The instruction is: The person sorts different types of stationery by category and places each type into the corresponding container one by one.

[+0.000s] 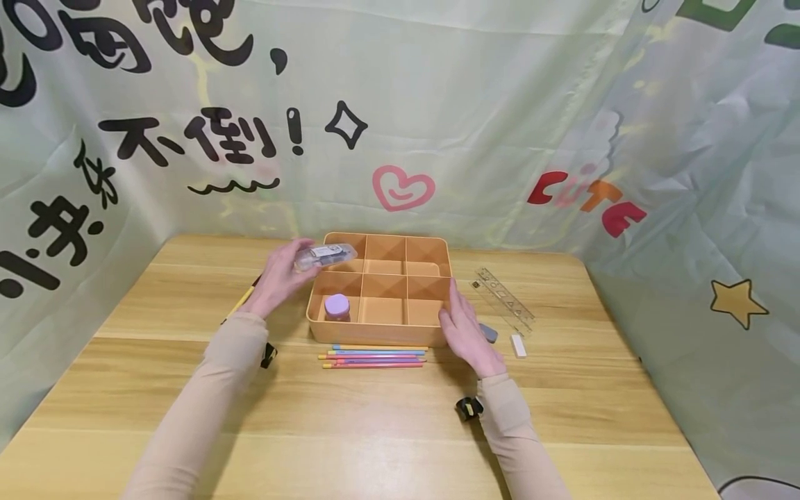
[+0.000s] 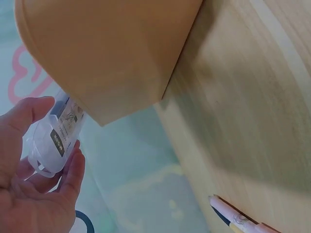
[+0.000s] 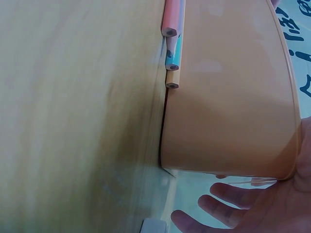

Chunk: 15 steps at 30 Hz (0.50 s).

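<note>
Long beige sleeves (image 1: 203, 396) end in cuffs (image 1: 240, 339) beside small black wrist devices (image 1: 468, 408).

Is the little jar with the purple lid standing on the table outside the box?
No, the purple-lidded jar stands inside the orange box, in its front-left compartment.

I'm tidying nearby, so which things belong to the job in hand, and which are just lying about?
Apparently in use:
clear case, in the left hand
orange organizer, right hand at its side
purple-lidded jar, inside the organizer

Seemingly lying about:
pencils
ruler
white eraser
grey item
pen-like item
</note>
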Each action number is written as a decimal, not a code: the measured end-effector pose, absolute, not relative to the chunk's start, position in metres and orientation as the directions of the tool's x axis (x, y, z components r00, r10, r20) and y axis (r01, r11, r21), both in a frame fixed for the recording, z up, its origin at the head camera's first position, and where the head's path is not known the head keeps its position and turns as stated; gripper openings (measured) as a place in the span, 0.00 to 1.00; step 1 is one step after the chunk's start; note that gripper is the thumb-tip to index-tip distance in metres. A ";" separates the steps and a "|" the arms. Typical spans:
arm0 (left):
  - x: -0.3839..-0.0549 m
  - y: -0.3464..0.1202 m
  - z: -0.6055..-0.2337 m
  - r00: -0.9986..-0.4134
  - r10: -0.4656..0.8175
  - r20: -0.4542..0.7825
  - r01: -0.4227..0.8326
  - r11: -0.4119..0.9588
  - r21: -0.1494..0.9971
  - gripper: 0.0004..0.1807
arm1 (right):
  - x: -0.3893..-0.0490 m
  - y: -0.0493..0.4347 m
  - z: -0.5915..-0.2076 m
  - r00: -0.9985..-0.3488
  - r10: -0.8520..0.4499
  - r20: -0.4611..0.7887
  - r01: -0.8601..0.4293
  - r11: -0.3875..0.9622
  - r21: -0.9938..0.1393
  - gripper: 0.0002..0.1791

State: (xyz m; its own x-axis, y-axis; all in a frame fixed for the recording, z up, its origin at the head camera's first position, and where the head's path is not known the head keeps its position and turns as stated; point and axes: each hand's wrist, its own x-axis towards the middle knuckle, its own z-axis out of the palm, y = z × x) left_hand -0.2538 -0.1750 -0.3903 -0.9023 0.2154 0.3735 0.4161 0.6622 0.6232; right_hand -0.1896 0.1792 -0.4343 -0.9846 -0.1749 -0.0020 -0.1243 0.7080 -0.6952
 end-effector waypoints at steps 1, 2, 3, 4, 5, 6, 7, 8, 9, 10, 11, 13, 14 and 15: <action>-0.255 -0.174 -0.390 -0.907 0.217 0.362 0.408 0.669 0.622 0.29 | -0.190 0.179 -0.434 -0.985 -0.175 0.000 -0.126 0.709 -0.694 0.39; -0.256 -0.173 -0.390 -0.911 0.218 0.350 0.400 0.677 0.618 0.29 | -0.190 0.180 -0.435 -0.985 -0.175 0.002 -0.127 0.710 -0.693 0.39; -0.257 -0.172 -0.390 -0.916 0.219 0.336 0.390 0.682 0.618 0.29 | -0.190 0.180 -0.435 -0.985 -0.173 0.002 -0.126 0.710 -0.693 0.39; -0.258 -0.171 -0.390 -0.920 0.221 0.322 0.382 0.686 0.619 0.30 | -0.190 0.180 -0.435 -0.985 -0.173 0.001 -0.126 0.711 -0.692 0.39; -0.259 -0.170 -0.390 -0.925 0.223 0.309 0.373 0.688 0.622 0.30 | -0.190 0.180 -0.435 -0.985 -0.171 0.001 -0.124 0.712 -0.691 0.39; -0.260 -0.168 -0.390 -0.929 0.224 0.294 0.365 0.690 0.625 0.30 | -0.189 0.180 -0.435 -0.986 -0.169 -0.002 -0.121 0.713 -0.691 0.39; -0.261 -0.167 -0.390 -0.934 0.224 0.279 0.354 0.692 0.630 0.30 | -0.189 0.180 -0.435 -0.986 -0.168 -0.004 -0.119 0.713 -0.691 0.39; -0.262 -0.166 -0.390 -0.936 0.226 0.268 0.348 0.695 0.629 0.30 | -0.189 0.180 -0.434 -0.986 -0.169 -0.004 -0.119 0.713 -0.691 0.39; -0.263 -0.164 -0.390 -0.938 0.229 0.262 0.345 0.700 0.625 0.30 | -0.189 0.180 -0.434 -0.986 -0.169 -0.007 -0.118 0.712 -0.692 0.39; -0.264 -0.163 -0.390 -0.938 0.233 0.257 0.345 0.707 0.618 0.30 | -0.189 0.180 -0.434 -0.985 -0.171 -0.004 -0.121 0.712 -0.692 0.39; -0.265 -0.162 -0.390 -0.938 0.237 0.252 0.344 0.714 0.610 0.30 | -0.189 0.180 -0.434 -0.985 -0.171 -0.001 -0.122 0.711 -0.692 0.39; -0.266 -0.160 -0.390 -0.938 0.249 0.241 0.345 0.728 0.593 0.29 | -0.189 0.179 -0.434 -0.985 -0.173 0.003 -0.127 0.708 -0.695 0.39; -0.267 -0.159 -0.390 -0.937 0.257 0.237 0.349 0.735 0.581 0.29 | -0.189 0.179 -0.434 -0.985 -0.174 0.006 -0.129 0.707 -0.695 0.39; -0.268 -0.158 -0.390 -0.936 0.264 0.232 0.351 0.741 0.573 0.28 | -0.189 0.179 -0.434 -0.985 -0.175 0.006 -0.130 0.706 -0.696 0.39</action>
State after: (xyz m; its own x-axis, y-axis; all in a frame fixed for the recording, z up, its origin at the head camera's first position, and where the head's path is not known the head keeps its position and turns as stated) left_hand -0.2676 -0.1578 -0.3900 -0.9361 0.2642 0.2324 0.3512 0.7407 0.5728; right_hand -0.1885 0.1792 -0.4337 -0.9845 -0.1752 0.0064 -0.1302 0.7065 -0.6956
